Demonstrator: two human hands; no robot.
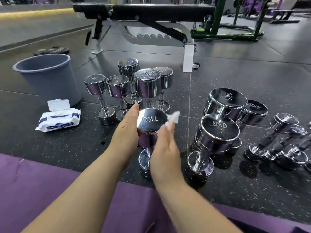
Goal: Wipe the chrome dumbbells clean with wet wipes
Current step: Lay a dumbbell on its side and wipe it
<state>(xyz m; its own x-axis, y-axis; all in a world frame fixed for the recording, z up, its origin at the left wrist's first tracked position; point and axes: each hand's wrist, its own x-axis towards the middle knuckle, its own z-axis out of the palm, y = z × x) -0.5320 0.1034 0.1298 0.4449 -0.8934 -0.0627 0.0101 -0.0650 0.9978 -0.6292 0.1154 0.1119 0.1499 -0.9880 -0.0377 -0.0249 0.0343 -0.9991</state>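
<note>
In the head view, the 7 kg dumbbell (152, 120) stood upright on one end on the dark rubber floor (67, 148). Its long axis ran vertically, and it sat directly ahead of the person, between the two hands. The left hand (127, 130) lay flat against the left side of the upper head, fingers straight and together, bracing rather than wrapping. The right hand (165, 145) came in from the opposite side with fingers nearly straight, trapping a white wet wipe (174, 116) against the right flank of that head. A corner of the wipe poked out past the fingertips. The thumb was hidden, so a pinch could not be ruled out. Both forearms reached forward over a purple mat (50, 190). The right hand was the working one, and a sweep around or down the head looked like the natural next move. An open pack of wipes (58, 120) and a grey bucket (48, 76) sat off to the left, with more chrome dumbbells (148, 83) just behind.
</note>
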